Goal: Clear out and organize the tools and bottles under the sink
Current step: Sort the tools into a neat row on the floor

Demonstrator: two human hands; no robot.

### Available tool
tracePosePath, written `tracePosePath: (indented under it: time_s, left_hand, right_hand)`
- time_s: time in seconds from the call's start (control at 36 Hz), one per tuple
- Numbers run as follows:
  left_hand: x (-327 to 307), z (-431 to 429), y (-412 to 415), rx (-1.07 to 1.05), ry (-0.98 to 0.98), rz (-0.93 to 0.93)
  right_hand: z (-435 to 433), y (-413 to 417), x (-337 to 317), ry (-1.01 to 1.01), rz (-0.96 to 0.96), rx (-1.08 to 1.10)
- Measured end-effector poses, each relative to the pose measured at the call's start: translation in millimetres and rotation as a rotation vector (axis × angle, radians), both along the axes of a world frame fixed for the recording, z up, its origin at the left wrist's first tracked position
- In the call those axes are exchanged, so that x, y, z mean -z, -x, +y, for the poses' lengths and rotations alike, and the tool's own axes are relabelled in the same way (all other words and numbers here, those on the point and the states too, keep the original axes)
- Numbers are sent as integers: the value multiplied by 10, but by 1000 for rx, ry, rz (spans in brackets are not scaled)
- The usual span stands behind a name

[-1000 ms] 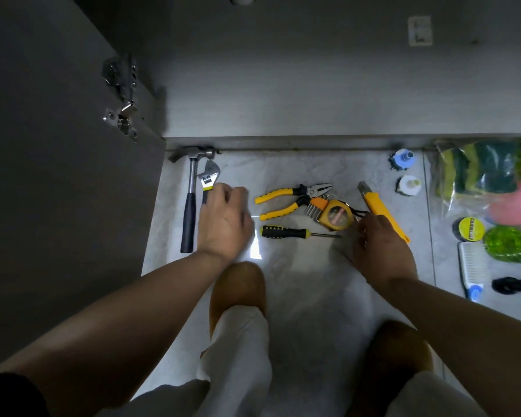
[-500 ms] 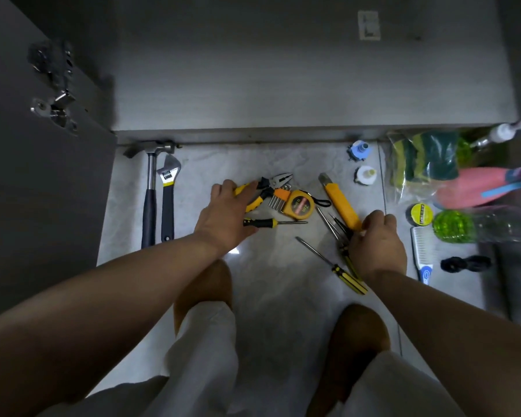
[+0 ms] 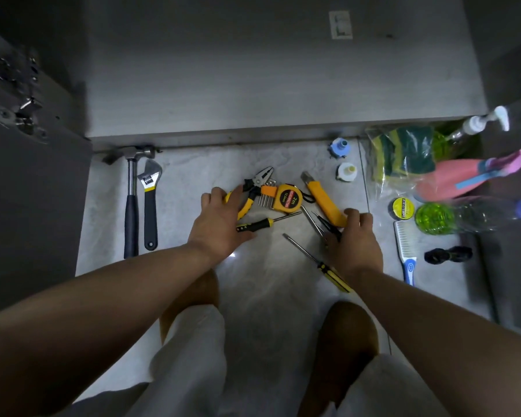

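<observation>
Tools lie on the grey floor in front of the open sink cabinet. My left hand (image 3: 220, 224) grips the yellow handles of the pliers (image 3: 260, 179), thumb over the top. Beside the pliers are a set of hex keys (image 3: 267, 196) and a yellow tape measure (image 3: 289, 200). A black-and-yellow screwdriver (image 3: 257, 224) lies under my left fingers. My right hand (image 3: 355, 239) curls its fingers over the near end of the yellow utility knife (image 3: 322, 197). Thin black tweezers (image 3: 328, 224) poke out by its thumb. A second screwdriver (image 3: 322, 264) lies below.
A hammer (image 3: 131, 206) and wrench (image 3: 149, 203) lie parallel at left. Two small caps (image 3: 347, 171), bagged sponges (image 3: 403, 152), a pink spray bottle (image 3: 463, 179), a clear bottle (image 3: 433, 218), a tape roll (image 3: 403, 207) and a white brush (image 3: 405, 248) sit at right. The cabinet door (image 3: 27, 191) stands open at left.
My left hand left the wrench and moved right onto the pliers. My right hand shifted slightly, uncovering the second screwdriver. The view has panned right.
</observation>
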State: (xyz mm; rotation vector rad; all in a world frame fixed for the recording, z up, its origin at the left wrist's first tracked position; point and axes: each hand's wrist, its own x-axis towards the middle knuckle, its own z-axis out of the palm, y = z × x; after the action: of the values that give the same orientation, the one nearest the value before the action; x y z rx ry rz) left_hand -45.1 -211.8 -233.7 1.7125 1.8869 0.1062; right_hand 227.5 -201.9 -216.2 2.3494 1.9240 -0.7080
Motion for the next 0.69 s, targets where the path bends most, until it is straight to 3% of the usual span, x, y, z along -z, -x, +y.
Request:
tracePosePath:
  time_s: [0.19,0.56,0.69]
  left_hand:
    - [-28,25,-131,-101,62,-181]
    - [-202,252,-181,-24,168,119]
    - [-244,43,97,-169,151,147]
  right_hand:
    - [394,53,64,178,-60,-41]
    - [226,208,-106,14,171,-155]
    - [213,495,-144,-7,271,-277]
